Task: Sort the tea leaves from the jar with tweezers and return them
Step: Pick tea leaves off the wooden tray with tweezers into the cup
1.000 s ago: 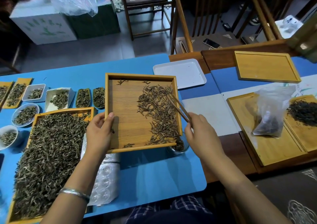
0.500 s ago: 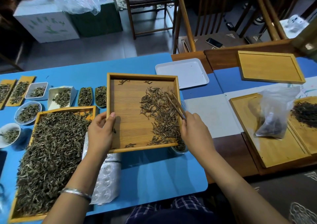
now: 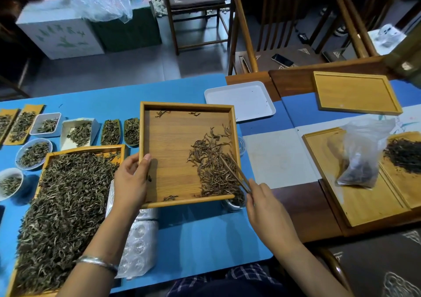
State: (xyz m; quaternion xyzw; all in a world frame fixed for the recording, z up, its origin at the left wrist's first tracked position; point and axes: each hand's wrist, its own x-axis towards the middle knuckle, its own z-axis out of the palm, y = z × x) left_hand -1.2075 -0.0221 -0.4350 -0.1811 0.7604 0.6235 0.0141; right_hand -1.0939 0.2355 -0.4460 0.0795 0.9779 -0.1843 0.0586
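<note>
Your left hand [image 3: 131,178] grips the near-left edge of a square bamboo tray [image 3: 173,151], thumb curled over the raised rim and the other fingers tucked beneath it. The tray has a fine ribbed grain and a smooth, light frame, and it is held above the blue surface [image 3: 205,235] with its near-right corner over a small glass jar [image 3: 235,202]. Thin, twisted brown tea leaves [image 3: 211,162] lie heaped along the tray's right side and down into that corner, with a few stray curls at the far rim and near edge.

Your right hand [image 3: 266,212] pinches a pair of slim wooden tweezers [image 3: 234,172] between thumb and fingertips. The two prongs sit close together, and their tips rest in the leaf heap. The jar shows only its rim and a dark fill under the tray corner; you cannot tell how full it is.

A silver bangle [image 3: 98,262] circles your left wrist. To the left, a large bamboo tray [image 3: 84,148] holds a thick bed of wiry grey-green leaves, and beside it lies a clear plastic blister sheet [image 3: 139,235] with round pockets. Small white dishes and narrow bamboo scoops with leaf samples line the far left. A glossy white rectangular tray [image 3: 241,101] lies just behind the held tray. To the right, a crinkled clear plastic bag [image 3: 362,151] of dark leaves rests on another wooden tray.
</note>
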